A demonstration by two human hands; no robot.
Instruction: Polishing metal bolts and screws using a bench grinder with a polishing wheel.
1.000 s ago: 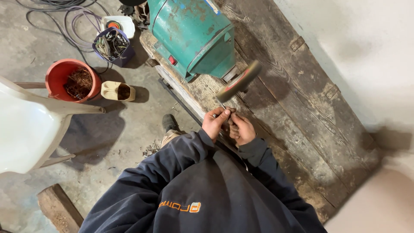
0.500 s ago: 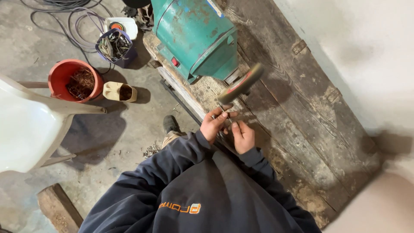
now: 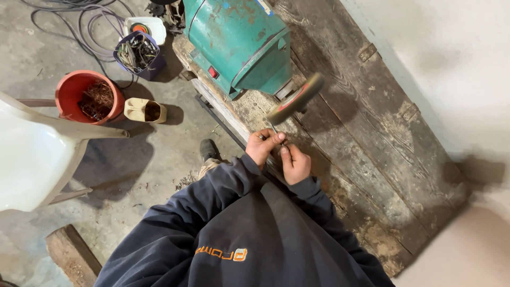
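- Step in hand, as judged: presenting a thin metal piece [image 3: 275,131] to the grinding wheel [image 3: 296,98] of the teal bench grinder [image 3: 239,42]. The wheel looks blurred — likely spinning.
- Left hand [image 3: 263,147]: fingers closed, pinching the near end of the metal piece. Right hand [image 3: 294,163]: closed on the same piece just beside the left hand, thumb up.
- Metal piece location: between both hands, its tip pointing far, close under the wheel rim; contact cannot be told.
- Next move calls for a steady two-handed grip and light feed, fingertips kept off the rim — the clearance is small.
- Surroundings: worn wooden bench [image 3: 372,138] carrying the grinder; red bucket [image 3: 87,96] of scrap at left; beige cup [image 3: 144,110] near it; dark container [image 3: 139,54] of tools farther off; white plastic chair [image 3: 32,159] at left; cables [image 3: 79,26] on the floor.
- Obstructions: none seen between the hands and the wheel.
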